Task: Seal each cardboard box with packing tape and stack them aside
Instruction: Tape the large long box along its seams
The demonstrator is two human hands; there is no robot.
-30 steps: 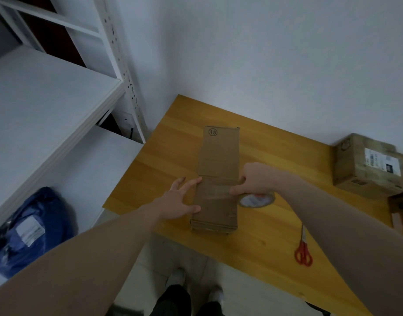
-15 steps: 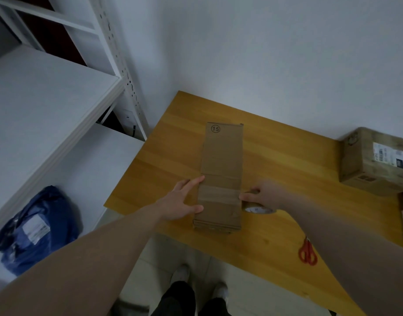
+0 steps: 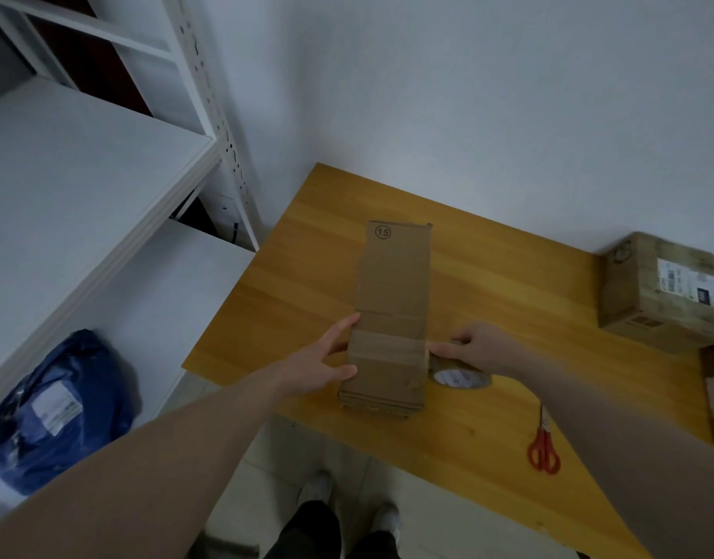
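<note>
Right of the box (image 3: 391, 316), scissors (image 3: 543, 447) lie.

Matt brown cardboard box (image 3: 391, 300) banded with glossy tape lies on a smooth wooden table (image 3: 488, 300).

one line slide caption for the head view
Left hand steadies a cardboard box while the right hand pulls a tape roll past its side.

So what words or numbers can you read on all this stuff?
"15" in a circle: far end of the flat cardboard box.
White label on the brown box: too blurred.
Label on the blue bag: too blurred.
Print inside the tape roll: too small.
</note>
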